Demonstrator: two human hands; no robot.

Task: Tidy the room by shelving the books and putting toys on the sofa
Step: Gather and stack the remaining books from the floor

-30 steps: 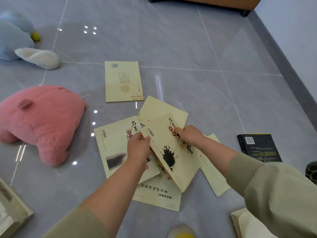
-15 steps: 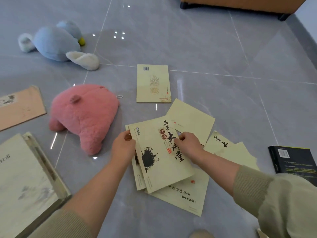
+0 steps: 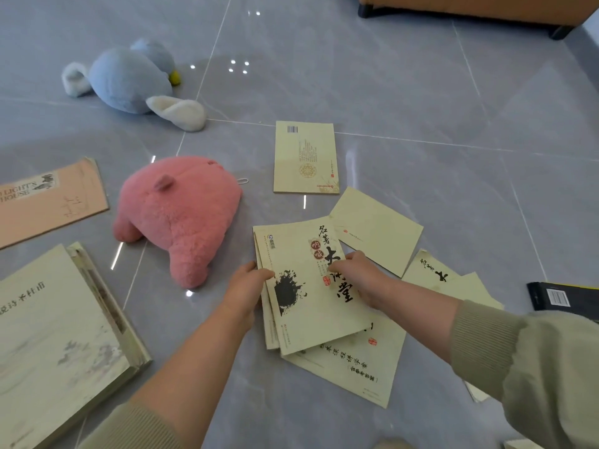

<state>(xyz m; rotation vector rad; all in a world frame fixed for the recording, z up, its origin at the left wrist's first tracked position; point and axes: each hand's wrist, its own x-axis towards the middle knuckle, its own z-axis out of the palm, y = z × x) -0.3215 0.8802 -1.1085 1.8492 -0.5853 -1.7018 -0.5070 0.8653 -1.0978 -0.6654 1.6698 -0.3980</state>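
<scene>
the left hand [image 3: 248,288] grips the left edge of a small stack of pale yellow paperback booklets [image 3: 311,306], thumb on the top cover beside a black ink splash. the right hand [image 3: 358,275] pinches the stack's right side, fingers curled over the calligraphy. the stack overlaps more loose yellow booklets [image 3: 353,367] fanned out on the glossy grey tiled floor [image 3: 421,92]. a yellow booklet with a barcode [image 3: 306,157] lies flat farther off. a pink plush pig [image 3: 181,215] sits just left of the stack, a blue and white plush toy [image 3: 129,79] beyond it. a large cream book [image 3: 55,335] and a salmon-pink book [image 3: 48,205] lie at left, a black book [image 3: 564,298] at right. an orange sofa base [image 3: 470,8] shows at the top.
</scene>
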